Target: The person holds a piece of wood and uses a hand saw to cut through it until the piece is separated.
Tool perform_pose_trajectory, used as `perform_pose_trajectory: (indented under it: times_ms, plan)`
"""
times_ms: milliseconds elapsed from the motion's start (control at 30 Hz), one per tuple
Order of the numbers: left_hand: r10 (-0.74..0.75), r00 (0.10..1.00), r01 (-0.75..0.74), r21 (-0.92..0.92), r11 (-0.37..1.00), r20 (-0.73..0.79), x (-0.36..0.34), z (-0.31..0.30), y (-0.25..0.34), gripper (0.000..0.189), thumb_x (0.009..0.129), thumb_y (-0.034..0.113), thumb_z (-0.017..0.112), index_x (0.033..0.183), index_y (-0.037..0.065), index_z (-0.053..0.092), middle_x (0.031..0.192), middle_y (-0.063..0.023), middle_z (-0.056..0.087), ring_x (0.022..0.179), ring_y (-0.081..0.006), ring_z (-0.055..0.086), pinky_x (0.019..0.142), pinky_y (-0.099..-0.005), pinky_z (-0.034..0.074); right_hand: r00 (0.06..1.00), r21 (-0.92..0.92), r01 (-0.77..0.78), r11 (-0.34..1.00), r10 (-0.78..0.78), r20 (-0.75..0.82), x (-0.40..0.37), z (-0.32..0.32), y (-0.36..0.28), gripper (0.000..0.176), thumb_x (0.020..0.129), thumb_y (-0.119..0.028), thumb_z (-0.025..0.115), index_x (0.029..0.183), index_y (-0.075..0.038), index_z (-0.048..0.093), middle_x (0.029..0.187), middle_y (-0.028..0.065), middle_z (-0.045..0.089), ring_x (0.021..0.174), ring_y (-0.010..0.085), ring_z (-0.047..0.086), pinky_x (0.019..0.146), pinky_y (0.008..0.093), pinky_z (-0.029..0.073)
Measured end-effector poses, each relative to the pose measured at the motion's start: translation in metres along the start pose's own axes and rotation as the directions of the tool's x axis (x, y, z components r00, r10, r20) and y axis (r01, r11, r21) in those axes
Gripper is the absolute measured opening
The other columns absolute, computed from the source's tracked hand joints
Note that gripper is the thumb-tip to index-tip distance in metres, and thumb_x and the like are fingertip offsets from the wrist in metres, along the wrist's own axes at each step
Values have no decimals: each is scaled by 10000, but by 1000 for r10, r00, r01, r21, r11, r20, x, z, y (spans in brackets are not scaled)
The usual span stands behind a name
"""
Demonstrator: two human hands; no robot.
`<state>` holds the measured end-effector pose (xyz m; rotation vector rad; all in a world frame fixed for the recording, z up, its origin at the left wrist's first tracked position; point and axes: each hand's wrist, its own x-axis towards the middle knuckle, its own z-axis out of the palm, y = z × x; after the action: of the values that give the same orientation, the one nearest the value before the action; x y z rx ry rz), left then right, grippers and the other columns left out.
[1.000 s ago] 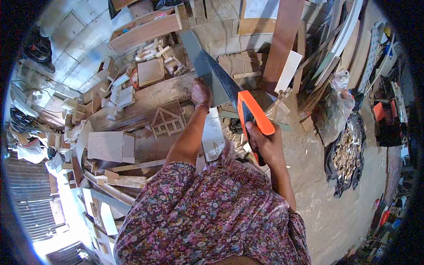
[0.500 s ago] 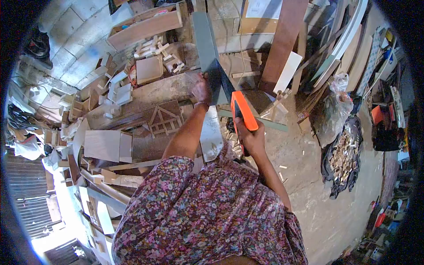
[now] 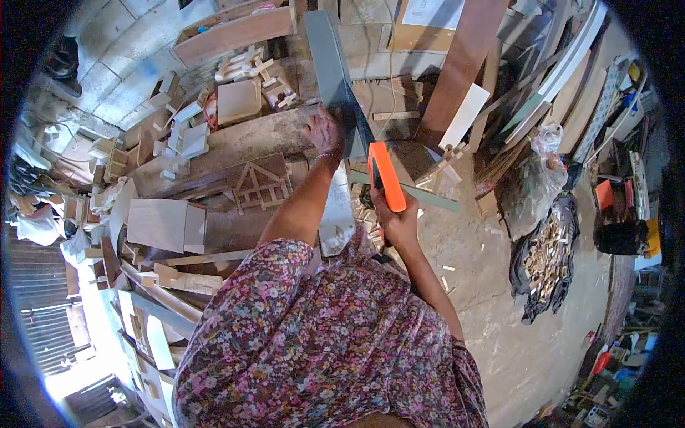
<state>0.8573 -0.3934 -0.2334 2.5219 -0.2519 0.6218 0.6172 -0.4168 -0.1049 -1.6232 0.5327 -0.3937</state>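
Orange plastic marks the handle of the handsaw (image 3: 384,175), and it now sits closer to the grey board (image 3: 330,64) than it did a second ago. Back then the handle hung well back over the floor and more of the dark blade (image 3: 361,132) was showing. The right hand (image 3: 396,217) has pushed it forward and down, so only a short length of blade shows between the handle and the board's edge. The right hand's fingers are wrapped fully round the grip, with no gap that I can see. The left hand (image 3: 322,132) has hardly moved. It lies with the fingers spread flat, holding nothing and pressing down where the board crosses the worn plank of the tabletop (image 3: 250,139), just beside the blade. The board lies in the same place, slanting up and away from the person, with its near end under that palm. From this I judge the saw to be near the end of a forward stroke, with the cut under way and the board not yet parted, though the kerf is hidden behind the left hand. A small wooden truss frame (image 3: 253,187) lies on the tabletop near the left forearm. Off to the right, well apart, a heap of offcuts (image 3: 546,257) lies on a dark cloth on the concrete floor (image 3: 514,342).
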Motion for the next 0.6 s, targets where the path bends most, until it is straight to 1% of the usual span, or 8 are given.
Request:
perform_pose_trajectory:
  times_ms: [133, 200, 267, 400, 467, 500, 567, 600]
  plan:
    - [-119, 983, 124, -26, 992, 137, 2, 5, 0, 330, 835, 334, 388, 930, 47, 520, 813, -140, 582, 882, -277, 473, 794, -434, 268, 1000, 4, 27, 1000, -27, 0, -3, -1, 0, 169, 732, -138, 605, 774, 14, 544, 623, 57, 546, 588, 114, 486, 548, 264, 402]
    - [-198, 967, 209, -58, 976, 159, -2, 6, -2, 329, 841, 326, 374, 902, 42, 529, 788, -145, 584, 883, -276, 473, 800, -428, 266, 997, 39, 80, 996, -79, -20, -11, 1, -7, 149, 767, -114, 580, 690, -19, 495, 516, -23, 445, 424, 43, 385, 380, 206, 289]
    - [-144, 989, 144, -2, 990, 11, -2, -15, 10, 326, 841, 314, 369, 860, 34, 535, 787, -144, 584, 881, -276, 472, 799, -420, 270, 996, 35, 86, 996, -86, -11, -17, -2, -9, 147, 769, -108, 576, 684, -22, 493, 518, -21, 448, 422, 46, 384, 381, 206, 288]
    - [-214, 967, 217, -8, 976, 142, 7, -34, 21, 335, 835, 305, 379, 945, 19, 515, 842, -139, 579, 874, -277, 472, 788, -421, 273, 994, 19, 107, 994, -107, -7, -16, -7, 2, 152, 776, -78, 548, 653, -29, 474, 517, -14, 448, 415, 55, 382, 382, 209, 285]
    - [221, 971, -235, 205, 950, 91, 13, -28, 11, 388, 831, 305, 391, 1072, 8, 459, 918, -127, 565, 862, -272, 474, 772, -416, 278, 997, 84, 76, 994, -75, -18, -15, -11, 3, 158, 776, -62, 537, 640, -31, 463, 511, -13, 439, 412, 57, 379, 381, 211, 287]
    - [219, 971, -233, 207, 950, 92, 11, -27, 12, 388, 831, 305, 391, 1072, 8, 459, 918, -127, 565, 862, -272, 474, 772, -416, 278, 999, 149, 47, 988, -43, -28, -15, -11, 3, 167, 775, -47, 527, 627, -33, 451, 505, -11, 430, 409, 59, 376, 380, 212, 288]
    - [24, 998, -32, 120, 992, 65, 9, -22, 19, 450, 832, 305, 396, 1172, 11, 378, 975, -122, 546, 872, -262, 470, 765, -411, 282, 1000, 179, -5, 984, 10, -26, -12, -12, 0, 169, 772, -36, 522, 621, -32, 445, 499, -10, 421, 407, 61, 373, 377, 214, 287]
    - [21, 998, -29, 115, 993, 62, 10, -20, 21, 450, 832, 305, 396, 1172, 11, 378, 975, -122, 546, 872, -262, 470, 765, -411, 282, 998, 208, -52, 977, 58, -25, -10, -14, -3, 172, 768, -26, 517, 615, -31, 439, 493, -10, 411, 404, 63, 369, 375, 215, 286]
